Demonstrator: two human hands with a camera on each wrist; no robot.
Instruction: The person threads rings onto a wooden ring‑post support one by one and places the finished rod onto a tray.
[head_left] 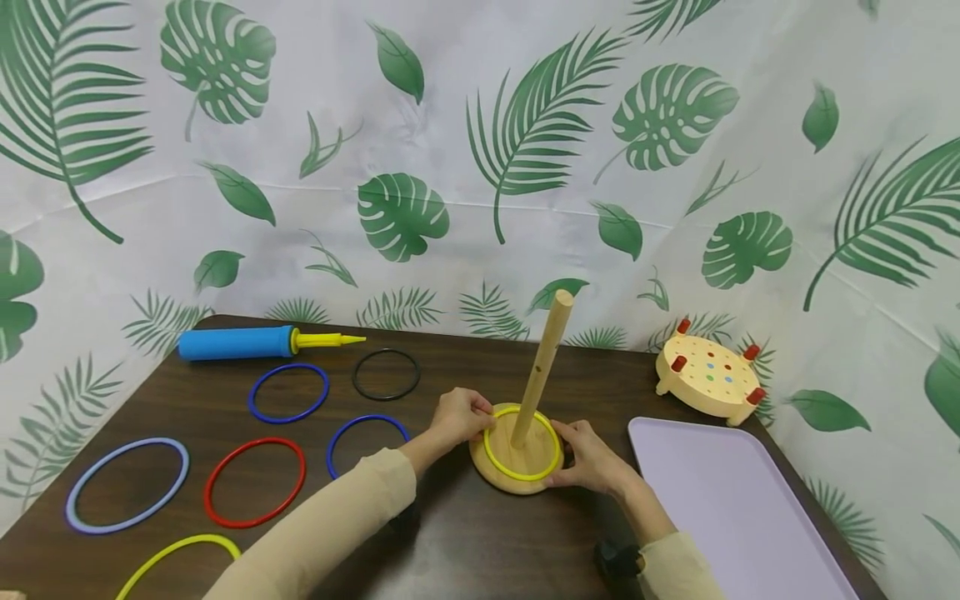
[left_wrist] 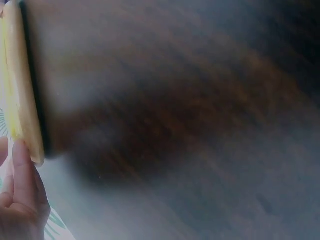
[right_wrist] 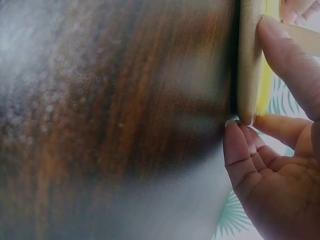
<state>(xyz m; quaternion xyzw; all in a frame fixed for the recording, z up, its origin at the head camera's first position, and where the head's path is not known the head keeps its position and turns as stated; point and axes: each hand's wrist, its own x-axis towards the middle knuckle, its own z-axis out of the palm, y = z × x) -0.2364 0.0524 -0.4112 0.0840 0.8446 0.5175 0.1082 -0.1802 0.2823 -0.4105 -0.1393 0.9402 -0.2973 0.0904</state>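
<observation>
A yellow ring [head_left: 522,477] encircles the upright wooden peg [head_left: 542,367] and lies low over its round wooden base [head_left: 486,472]. At the ring's left side, my left hand [head_left: 459,414] pinches it between thumb and fingers. My right hand [head_left: 588,457] has thumb and index finger at the ring's right side, by the base's edge. In the right wrist view, the right thumb [right_wrist: 287,55] lies along the wooden rim, and the other fingers bend beside it. The left wrist view catches only the left fingertips [left_wrist: 22,160] at the base's edge.
Left of the peg lie blue rings [head_left: 288,418], a black ring [head_left: 386,398], a red ring [head_left: 255,524], a pale blue ring [head_left: 127,528] and another yellow ring [head_left: 180,543]. A blue pump [head_left: 236,343] lies behind them. To the right are a lilac tray [head_left: 720,500] and a pegged wooden board [head_left: 708,375].
</observation>
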